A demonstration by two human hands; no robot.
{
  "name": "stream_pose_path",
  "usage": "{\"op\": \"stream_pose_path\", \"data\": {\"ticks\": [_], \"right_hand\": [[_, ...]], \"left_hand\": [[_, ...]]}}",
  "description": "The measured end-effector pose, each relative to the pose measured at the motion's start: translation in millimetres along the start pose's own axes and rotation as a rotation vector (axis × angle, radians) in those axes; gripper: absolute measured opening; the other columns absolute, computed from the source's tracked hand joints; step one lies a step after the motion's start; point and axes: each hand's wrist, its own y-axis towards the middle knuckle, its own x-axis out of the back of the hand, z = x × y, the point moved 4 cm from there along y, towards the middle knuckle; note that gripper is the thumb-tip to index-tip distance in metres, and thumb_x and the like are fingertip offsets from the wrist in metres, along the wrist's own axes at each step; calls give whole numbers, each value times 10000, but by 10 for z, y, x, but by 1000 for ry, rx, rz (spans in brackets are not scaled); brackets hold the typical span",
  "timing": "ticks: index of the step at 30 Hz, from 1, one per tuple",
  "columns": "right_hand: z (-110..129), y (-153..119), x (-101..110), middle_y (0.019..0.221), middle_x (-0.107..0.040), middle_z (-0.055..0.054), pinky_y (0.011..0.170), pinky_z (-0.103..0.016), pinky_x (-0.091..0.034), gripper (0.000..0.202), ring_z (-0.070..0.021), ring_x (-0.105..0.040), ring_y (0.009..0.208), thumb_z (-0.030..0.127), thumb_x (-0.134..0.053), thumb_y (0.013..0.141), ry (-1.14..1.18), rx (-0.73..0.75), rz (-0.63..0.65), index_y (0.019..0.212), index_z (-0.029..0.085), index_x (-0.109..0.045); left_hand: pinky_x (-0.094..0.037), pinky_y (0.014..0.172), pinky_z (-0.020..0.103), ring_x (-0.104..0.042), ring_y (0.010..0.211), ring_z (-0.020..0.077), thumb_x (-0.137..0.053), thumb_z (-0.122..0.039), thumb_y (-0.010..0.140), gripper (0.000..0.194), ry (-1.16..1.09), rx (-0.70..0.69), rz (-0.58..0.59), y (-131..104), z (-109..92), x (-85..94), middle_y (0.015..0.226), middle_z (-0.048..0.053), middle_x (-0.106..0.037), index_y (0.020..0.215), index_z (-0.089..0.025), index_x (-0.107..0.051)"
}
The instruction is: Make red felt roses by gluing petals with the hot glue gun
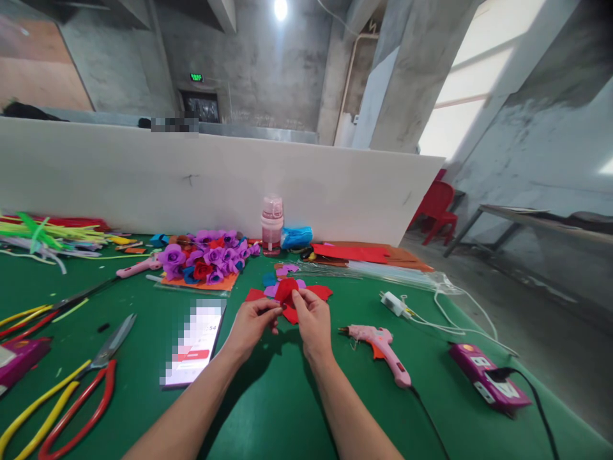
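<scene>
A small red petal piece (286,290) is pinched between the thumb and fingers of my right hand (312,319). Just left of it, my left hand (256,324) is closed, its fingertips pressed together near the lower edge of the red piece; what they grip is too small to make out. Around and behind my fingertips lie more red pieces (322,292) and purple and blue cut pieces (287,269) on the green table (268,396). To the right of my right hand rests a pink glue gun (378,345).
Scissors (103,364) and a phone (196,345) lie left. Behind are purple flowers (215,259), a pink bottle (272,227) and red sheets (352,253). A purple power strip (488,377), its cable and a white charger (395,304) are right. A white panel (215,185) borders the back.
</scene>
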Motion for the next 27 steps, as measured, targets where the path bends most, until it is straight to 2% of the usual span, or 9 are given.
{"op": "stream_pose_path", "data": {"ticks": [14,21,27], "right_hand": [[13,-5,-17,627,-607,-10,583,-224,-410,266,-125,-517,612,357,-524,771,22,2,8,706,134,-654],[0,-5,-15,572,-555,10,563,-220,-376,283,-119,-479,581,374,-520,775,-27,9,11,657,145,-639],[-15,-3,-37,592,-570,11,599,-221,-392,251,-117,-493,600,360,-550,761,53,-26,34,660,147,-637]], "left_hand": [[-410,491,225,-509,449,98,-683,-386,620,264,-46,19,-18,4,25,6,516,-23,-560,694,-133,-671],[-415,476,227,-512,438,101,-707,-392,594,283,-75,40,-36,6,46,2,507,-15,-559,680,-126,-666],[-424,477,235,-502,439,98,-710,-402,592,295,-102,47,-11,-8,29,-19,512,-11,-551,647,-118,-652]]}}
